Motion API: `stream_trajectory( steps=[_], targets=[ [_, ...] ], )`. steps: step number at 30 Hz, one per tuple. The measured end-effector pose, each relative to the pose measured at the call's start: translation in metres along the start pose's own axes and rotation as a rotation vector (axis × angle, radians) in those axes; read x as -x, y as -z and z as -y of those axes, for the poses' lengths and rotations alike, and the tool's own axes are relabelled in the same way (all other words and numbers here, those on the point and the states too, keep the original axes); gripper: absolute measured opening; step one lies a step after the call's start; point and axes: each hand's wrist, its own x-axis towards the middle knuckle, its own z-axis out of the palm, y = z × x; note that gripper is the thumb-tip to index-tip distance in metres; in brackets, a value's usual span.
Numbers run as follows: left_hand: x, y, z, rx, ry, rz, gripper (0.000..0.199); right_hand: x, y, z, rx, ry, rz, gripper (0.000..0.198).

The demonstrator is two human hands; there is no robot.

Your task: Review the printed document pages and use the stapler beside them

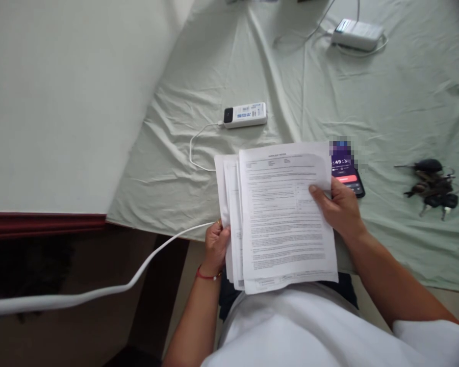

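Observation:
A stack of printed sheets is held up above my lap, at the near edge of the cloth. My left hand, with a red string at the wrist, is closed on the left edge of the rear sheets. On the other side, my right hand pinches the right edge of the front sheet, thumb on the printed face and fingers behind. The sheets are fanned, so several left edges show. Just beyond my right hand lies a phone with a lit screen, partly covered by the paper.
A white power bank with a cable lies past the papers on the pale green tablecloth. Another white device with cables is at the back right. Keys lie at right. A white cable crosses the lower left.

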Motion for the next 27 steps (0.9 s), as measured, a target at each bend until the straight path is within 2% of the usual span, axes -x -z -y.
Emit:
stream_trajectory(
  steps=[5,10,12,15,20,27],
  targets=[
    [-0.001,-0.006,0.002,-0.047,-0.124,0.058,0.035,0.000,0.000,0.000,0.027,0.006,-0.014,0.031],
    [-0.005,-0.008,0.005,-0.102,-0.223,0.096,0.028,-0.002,0.000,-0.001,0.094,-0.007,-0.095,0.041],
    [-0.007,-0.010,0.006,-0.095,-0.223,0.087,0.026,-0.002,0.000,-0.001,0.072,-0.012,-0.088,0.041],
    [-0.008,-0.012,0.007,-0.074,-0.217,0.060,0.027,-0.001,0.000,0.000,0.101,0.007,-0.063,0.025],
    [-0.010,-0.017,0.004,-0.028,-0.188,0.034,0.031,0.000,0.004,0.002,0.170,0.099,-0.138,0.018],
    [-0.011,-0.019,0.001,0.027,-0.105,-0.002,0.035,-0.002,0.005,0.001,-0.126,-0.016,-0.189,0.021]
  ],
)
